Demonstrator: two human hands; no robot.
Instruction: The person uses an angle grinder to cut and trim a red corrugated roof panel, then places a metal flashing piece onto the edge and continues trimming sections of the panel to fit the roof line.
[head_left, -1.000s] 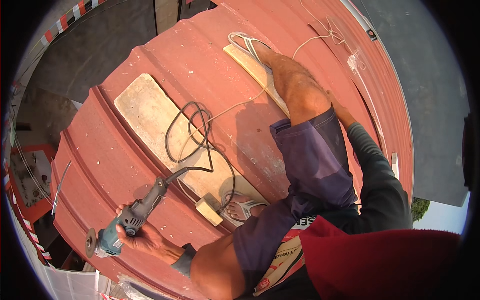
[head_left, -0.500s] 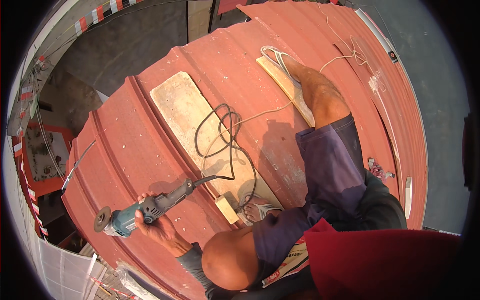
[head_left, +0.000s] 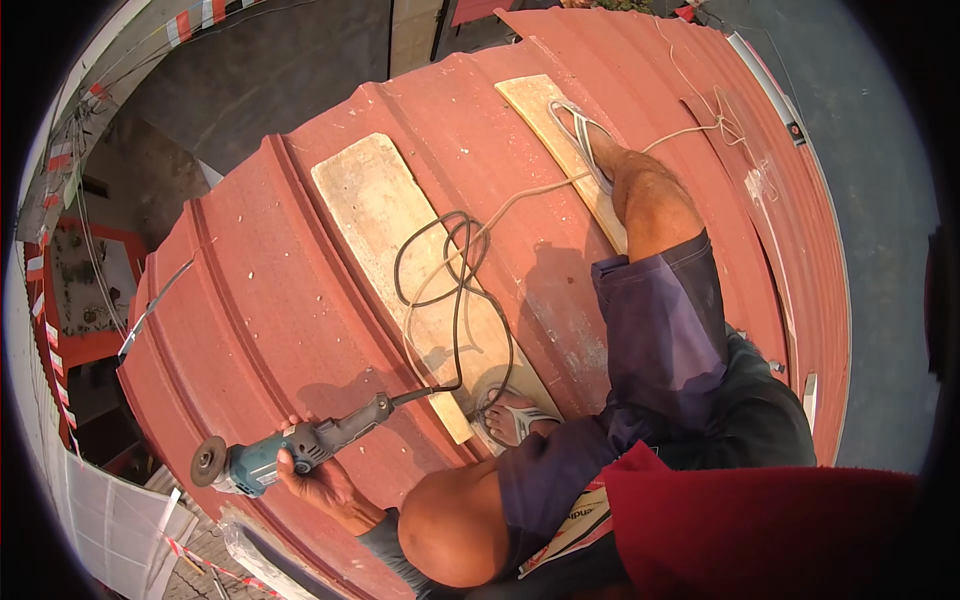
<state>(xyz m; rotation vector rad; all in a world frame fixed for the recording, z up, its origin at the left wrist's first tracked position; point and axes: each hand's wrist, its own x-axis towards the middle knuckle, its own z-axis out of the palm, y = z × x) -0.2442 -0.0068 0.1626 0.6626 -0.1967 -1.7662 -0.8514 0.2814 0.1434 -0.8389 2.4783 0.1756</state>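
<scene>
An angle grinder [head_left: 262, 463] with a teal body and grey rear handle is in my left hand [head_left: 325, 492], beyond my left knee. My fingers wrap around its body from below. The round disc [head_left: 208, 461] at its head points left, held over the red ribbed metal roof [head_left: 270, 300]. From the handle a black cord [head_left: 462, 340] runs to loose loops lying on a wide pale board [head_left: 365, 190]. My right hand is out of view.
My left sandalled foot [head_left: 510, 415] rests on the wide board's near end, beside a small wood piece [head_left: 450, 417]. The right foot [head_left: 590, 140] stands on a narrow plank [head_left: 530, 100]. A beige cord [head_left: 540, 190] crosses the roof. At left the roof edge drops off near striped tape [head_left: 55, 345].
The view has shifted slightly. The narrow plank now reaches farther past my right foot. The angle grinder stays in my left hand, a little lower in the picture.
</scene>
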